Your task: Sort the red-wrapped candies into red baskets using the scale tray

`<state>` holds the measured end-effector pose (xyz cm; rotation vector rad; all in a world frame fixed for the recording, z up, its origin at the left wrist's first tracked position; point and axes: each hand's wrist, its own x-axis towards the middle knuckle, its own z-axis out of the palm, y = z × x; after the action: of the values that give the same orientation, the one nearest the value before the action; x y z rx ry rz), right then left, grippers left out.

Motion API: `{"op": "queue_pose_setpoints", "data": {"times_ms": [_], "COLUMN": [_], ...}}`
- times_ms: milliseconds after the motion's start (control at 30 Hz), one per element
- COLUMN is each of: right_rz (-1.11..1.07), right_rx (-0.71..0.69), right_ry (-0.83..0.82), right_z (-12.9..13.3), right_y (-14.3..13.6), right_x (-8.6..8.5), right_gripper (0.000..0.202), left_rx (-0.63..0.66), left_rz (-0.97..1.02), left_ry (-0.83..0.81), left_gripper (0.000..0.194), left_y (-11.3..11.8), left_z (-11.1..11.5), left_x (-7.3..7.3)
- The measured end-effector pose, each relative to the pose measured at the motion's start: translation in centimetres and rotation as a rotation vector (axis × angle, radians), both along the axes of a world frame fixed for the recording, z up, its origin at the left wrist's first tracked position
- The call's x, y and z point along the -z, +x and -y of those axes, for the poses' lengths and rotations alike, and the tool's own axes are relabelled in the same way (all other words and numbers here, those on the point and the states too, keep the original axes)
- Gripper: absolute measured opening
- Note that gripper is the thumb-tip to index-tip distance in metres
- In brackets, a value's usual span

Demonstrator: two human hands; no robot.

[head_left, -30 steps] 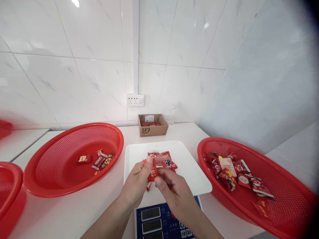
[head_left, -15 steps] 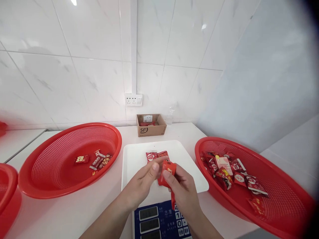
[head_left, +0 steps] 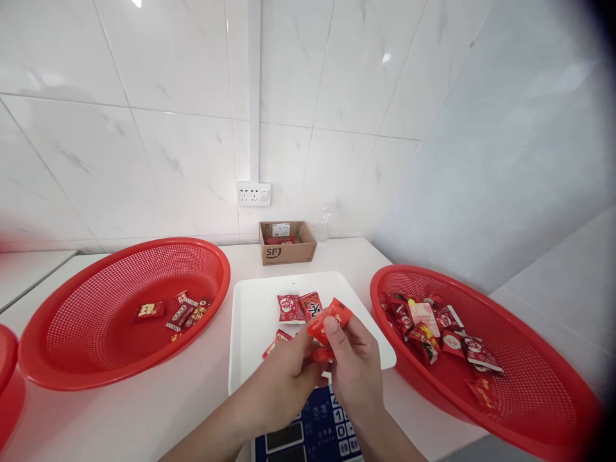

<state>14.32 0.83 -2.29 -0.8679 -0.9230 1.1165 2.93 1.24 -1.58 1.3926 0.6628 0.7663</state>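
Note:
My right hand (head_left: 359, 362) pinches a shiny red snack packet (head_left: 339, 312) between thumb and fingers, above the white weighing pan (head_left: 250, 298) of a scale. My left hand (head_left: 286, 378) is closed at the packet's lower left end, its fingers curled and partly hidden. Another bit of red wrapper (head_left: 322, 354) shows between the hands; whether it is a second packet I cannot tell. On the pan lie a red packet with a white round print (head_left: 289, 309), a red packet with black lettering (head_left: 310, 304) and a partly covered red-and-white packet (head_left: 276, 342).
A red perforated basket (head_left: 96, 308) with a few small packets stands left, and a fuller red basket (head_left: 539, 359) right. Behind the pan sits a small cardboard box (head_left: 291, 255) holding red packets. The blue scale panel (head_left: 312, 433) lies under my forearms. Another red basket (head_left: 7, 378) edges in at left.
The red packet has tilted over to the right in my right hand. My left hand has turned and dropped lower, its fingers now curled in, uncovering more of the packets on the pan.

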Motion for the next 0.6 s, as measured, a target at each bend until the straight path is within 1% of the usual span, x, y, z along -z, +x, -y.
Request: {"op": "queue_pose_setpoints", "data": {"times_ms": [67, 133, 200, 267, 367, 467, 533, 600], "right_rz": [-0.036, -0.078, -0.148, -0.228, -0.289, -0.310, -0.341, -0.379], "right_rx": [-0.012, 0.037, 0.108, 0.132, 0.071, 0.017, 0.008, 0.010], "right_ry": [-0.022, -0.003, 0.025, 0.016, -0.059, -0.151, -0.187, -0.204], "right_z": [-0.2, -0.6, -1.1, -1.7, -2.2, -2.4, -2.4, -2.5], "right_y": [0.3, 0.7, 1.0, 1.2, 1.6, 1.8, 1.9, 2.0], "right_x": [0.0, -0.2, -0.7, -1.2, -1.6, -1.6, -1.5, -1.4], "right_gripper": [0.023, 0.022, 0.022, 0.026, 0.022, 0.024, 0.026, 0.028], "left_rx": [-0.014, -0.019, -0.053, -0.114, -0.213, -0.284, -0.293, -0.276], "left_rz": [-0.035, -0.035, 0.031, 0.147, 0.308, 0.416, 0.465, 0.498], "left_ry": [-0.013, -0.065, -0.147, -0.231, -0.338, -0.408, -0.444, -0.485], "left_gripper": [0.028, 0.023, 0.025, 0.032, 0.041, 0.035, 0.026, 0.026], "left_y": [-0.2, -0.5, -1.0, -1.5, -2.2, -2.5, -2.6, -2.6], "left_z": [-0.2, -0.5, -1.0, -1.4, -2.0, -2.4, -2.6, -2.7], "left_x": [-0.2, -0.4, -0.6, -0.8, -0.9, -1.0, -1.1, -1.3]}}
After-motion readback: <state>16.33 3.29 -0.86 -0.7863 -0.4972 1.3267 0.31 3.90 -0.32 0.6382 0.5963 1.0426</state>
